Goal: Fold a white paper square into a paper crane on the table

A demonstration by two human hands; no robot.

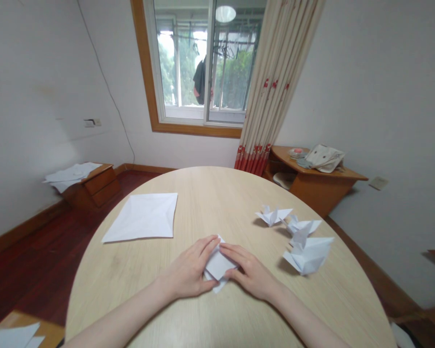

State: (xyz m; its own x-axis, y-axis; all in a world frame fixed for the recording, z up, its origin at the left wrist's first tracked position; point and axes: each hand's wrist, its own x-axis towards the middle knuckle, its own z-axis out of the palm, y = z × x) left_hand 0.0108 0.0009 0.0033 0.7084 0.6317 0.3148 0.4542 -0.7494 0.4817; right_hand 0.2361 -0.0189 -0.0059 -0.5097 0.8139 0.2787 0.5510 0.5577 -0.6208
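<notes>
A small folded piece of white paper (220, 265) lies near the front middle of the round table, with a pointed flap toward me and another point away from me. My left hand (193, 267) grips its left side, thumb at the near edge and fingers at the far corner. On the right side, my right hand (249, 270) holds it too, fingertips on the top and thumb by the near edge. Three folded paper cranes stand to the right: a far one (271, 216), a middle one (300, 227) and a larger near one (309, 256).
White square sheets (145, 217) rest on the left of the wooden table (217, 193). Beyond it are a low cabinet (101, 186) with papers, a window (203, 72), a curtain (271, 87) and a corner desk (315, 188) bearing a cloth bag (325, 158).
</notes>
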